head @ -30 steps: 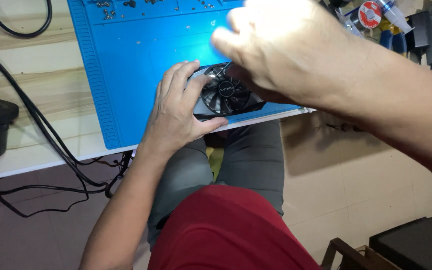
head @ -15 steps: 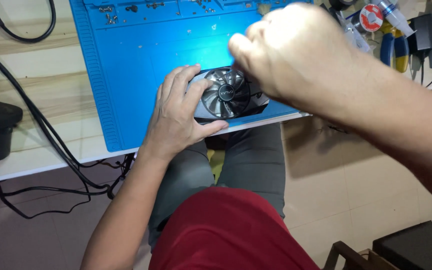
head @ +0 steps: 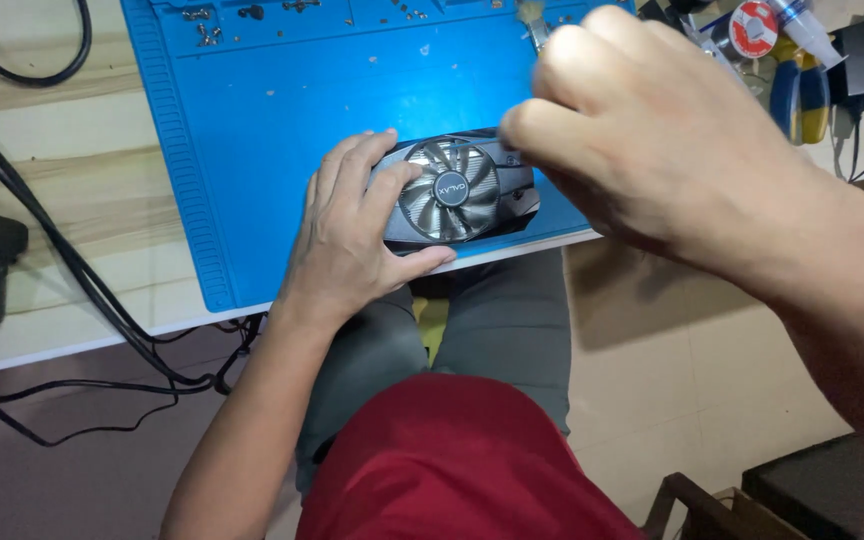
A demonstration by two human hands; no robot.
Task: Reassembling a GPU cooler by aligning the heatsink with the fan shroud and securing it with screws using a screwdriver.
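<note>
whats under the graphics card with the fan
The graphics card lies on the blue work mat, near its front edge. The left hand covers its left end and the right hand hides its right end, so what's beneath there can't be seen.

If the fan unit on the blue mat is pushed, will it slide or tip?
The fan unit lies flat and low, so tipping seems unlikely. It looks rigid, though its thin blades may be fragile. The blue mat probably grips it, and the left hand steadies it.
</note>
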